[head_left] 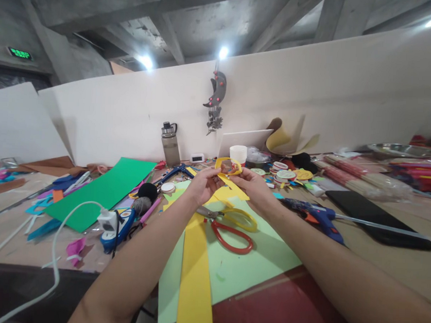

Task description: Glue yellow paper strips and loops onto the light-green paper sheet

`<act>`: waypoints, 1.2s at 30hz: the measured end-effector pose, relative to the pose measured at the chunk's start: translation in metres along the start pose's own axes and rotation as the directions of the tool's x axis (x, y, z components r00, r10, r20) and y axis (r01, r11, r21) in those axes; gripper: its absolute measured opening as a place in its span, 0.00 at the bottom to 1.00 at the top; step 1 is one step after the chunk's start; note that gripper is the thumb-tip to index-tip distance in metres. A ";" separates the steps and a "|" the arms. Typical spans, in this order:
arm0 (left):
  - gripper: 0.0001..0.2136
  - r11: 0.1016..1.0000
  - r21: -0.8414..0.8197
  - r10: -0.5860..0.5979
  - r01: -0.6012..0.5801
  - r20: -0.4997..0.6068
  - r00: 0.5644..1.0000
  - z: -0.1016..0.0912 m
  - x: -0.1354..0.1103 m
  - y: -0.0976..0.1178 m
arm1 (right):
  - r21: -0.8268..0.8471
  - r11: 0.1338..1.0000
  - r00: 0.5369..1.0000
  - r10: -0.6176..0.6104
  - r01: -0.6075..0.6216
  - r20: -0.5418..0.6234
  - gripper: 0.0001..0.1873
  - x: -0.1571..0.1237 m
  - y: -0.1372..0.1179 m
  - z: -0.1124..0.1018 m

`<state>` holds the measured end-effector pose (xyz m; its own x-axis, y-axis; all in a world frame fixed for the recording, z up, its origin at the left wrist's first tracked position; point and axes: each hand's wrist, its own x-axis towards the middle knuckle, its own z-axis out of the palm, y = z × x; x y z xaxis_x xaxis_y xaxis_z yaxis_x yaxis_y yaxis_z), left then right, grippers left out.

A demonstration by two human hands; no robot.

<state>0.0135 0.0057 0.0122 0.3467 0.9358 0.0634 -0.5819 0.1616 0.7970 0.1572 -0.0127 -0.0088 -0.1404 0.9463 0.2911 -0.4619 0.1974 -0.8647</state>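
A small yellow ring-shaped cutout with a brownish middle (229, 166) is held up above the table, toward the far middle of the scene, between both hands. The left hand (204, 182) pinches its left edge with thumb and fingertips drawn together and the other fingers curled in. The right hand (253, 187) pinches the right edge the same way, its fingers folded close rather than spread. The two hands almost meet beneath the cutout. Just near of them lies a pair of scissors with one yellow and one red handle loop (233, 228). It rests flat on a pale green paper sheet (253, 261) and touches a long yellow paper strip (195, 277) that runs toward the near edge. To the left lies a bright green sheet (100, 193), with a blue tool carrying a white plug and cable (118, 224) at its near end. To the right of the right forearm lies a blue glue gun (317, 217), and just right of that a flat black slab (376, 217). Farther back, a grey water bottle (170, 144) and a white cup (238, 154) stand in front of the white partition wall (332, 90).
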 end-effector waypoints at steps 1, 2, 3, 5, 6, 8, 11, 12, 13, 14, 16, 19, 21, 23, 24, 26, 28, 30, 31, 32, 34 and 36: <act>0.05 1.000 -0.001 -0.007 0.007 -0.014 1.000 -0.001 0.000 0.000 | -0.009 1.000 1.000 -0.002 0.002 -0.008 0.14 0.000 0.000 0.000; 0.05 1.000 -0.002 -0.012 0.012 -0.023 1.000 -0.002 0.000 0.000 | -0.019 1.000 1.000 -0.008 0.007 -0.017 0.14 0.001 0.000 -0.001; 0.06 1.000 -0.002 -0.016 0.016 -0.026 1.000 -0.003 0.001 0.000 | -0.029 0.999 0.999 -0.016 0.015 -0.029 0.14 0.002 0.001 -0.001; 0.07 1.000 0.000 -0.018 0.018 -0.016 1.000 -0.004 0.001 0.000 | -0.041 0.999 0.998 -0.033 0.031 -0.050 0.14 0.003 0.002 -0.002; 0.07 1.000 -0.001 -0.018 0.018 -0.009 1.000 -0.005 0.001 0.000 | -0.040 0.998 0.997 -0.040 0.038 -0.059 0.14 0.004 0.002 -0.003; 0.08 1.000 -0.010 -0.018 0.018 0.000 1.000 -0.005 0.002 -0.001 | -0.034 0.999 0.997 -0.041 0.038 -0.065 0.14 0.005 0.003 -0.003; 0.09 1.000 -0.021 -0.008 0.008 0.006 1.000 -0.005 0.002 -0.001 | -0.025 0.999 0.997 -0.036 0.034 -0.067 0.14 0.004 0.002 -0.003; 0.09 1.000 -0.019 -0.002 0.002 0.002 1.000 -0.005 0.002 -0.001 | -0.027 0.999 0.997 -0.035 0.033 -0.070 0.14 0.003 0.001 -0.003; 0.09 1.000 -0.017 0.002 -0.002 -0.005 1.000 -0.004 0.002 0.000 | -0.028 0.999 0.996 -0.035 0.033 -0.076 0.14 0.003 0.000 -0.003; 0.09 1.000 -0.014 0.003 -0.003 -0.016 1.000 -0.004 0.002 0.000 | -0.029 0.999 0.996 -0.034 0.032 -0.082 0.14 0.003 0.000 -0.003; 0.10 1.000 -0.004 -0.011 0.011 -0.048 0.999 -0.003 0.001 0.002 | -0.026 0.999 0.996 -0.025 0.023 -0.081 0.14 0.002 -0.001 -0.004; 0.12 0.997 0.004 -0.070 0.071 -0.072 0.995 -0.001 -0.002 0.006 | 0.000 1.000 0.998 -0.003 0.003 -0.063 0.13 0.002 -0.001 -0.005; 0.13 0.995 -0.006 -0.095 0.095 -0.080 0.992 0.000 -0.003 0.008 | 0.042 0.999 0.998 0.023 -0.021 -0.058 0.13 0.002 -0.001 -0.006; 0.13 0.995 -0.025 -0.097 0.095 -0.089 0.991 0.002 -0.005 0.010 | 0.090 0.995 0.997 0.055 -0.050 -0.047 0.13 0.002 -0.001 -0.007; 0.13 0.995 -0.036 -0.096 0.093 -0.092 0.991 0.002 -0.005 0.010 | 0.106 0.992 0.997 0.070 -0.066 -0.036 0.14 0.002 -0.001 -0.007; 0.14 0.994 -0.057 -0.101 0.096 -0.088 0.991 0.003 -0.005 0.011 | 0.113 0.989 0.996 0.093 -0.090 -0.019 0.14 0.001 -0.001 -0.007; 0.14 0.993 -0.077 -0.091 0.085 -0.080 0.993 0.003 -0.004 0.011 | 0.108 0.989 0.995 0.099 -0.097 -0.015 0.13 0.001 0.000 -0.006; 0.13 0.992 -0.101 -0.077 0.070 -0.061 0.995 0.003 -0.004 0.011 | 0.108 0.991 0.996 0.082 -0.080 -0.019 0.13 0.001 0.000 -0.006; 0.12 0.991 -0.116 -0.071 0.066 -0.040 0.997 0.002 -0.004 0.011 | 0.110 0.992 0.997 0.068 -0.065 -0.020 0.13 0.002 0.000 -0.005; 0.10 0.989 -0.133 -0.067 0.065 -0.012 0.998 0.002 -0.004 0.011 | 0.115 0.992 0.998 0.054 -0.051 -0.021 0.14 0.002 0.000 -0.005; 0.05 0.986 -0.155 -0.060 0.068 0.057 0.997 0.000 -0.005 0.011 | 0.131 0.991 0.999 0.033 -0.030 -0.026 0.15 0.003 0.000 -0.005; 0.06 0.989 -0.144 -0.028 0.045 0.117 0.993 -0.001 -0.006 0.010 | 0.140 0.990 0.999 0.024 -0.019 -0.033 0.15 0.003 0.000 -0.005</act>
<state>0.0050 0.0019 0.0192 0.4470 0.8876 0.1109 -0.6656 0.2472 0.7042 0.1608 -0.0087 -0.0096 -0.1226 0.9586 0.2569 -0.5774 0.1417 -0.8041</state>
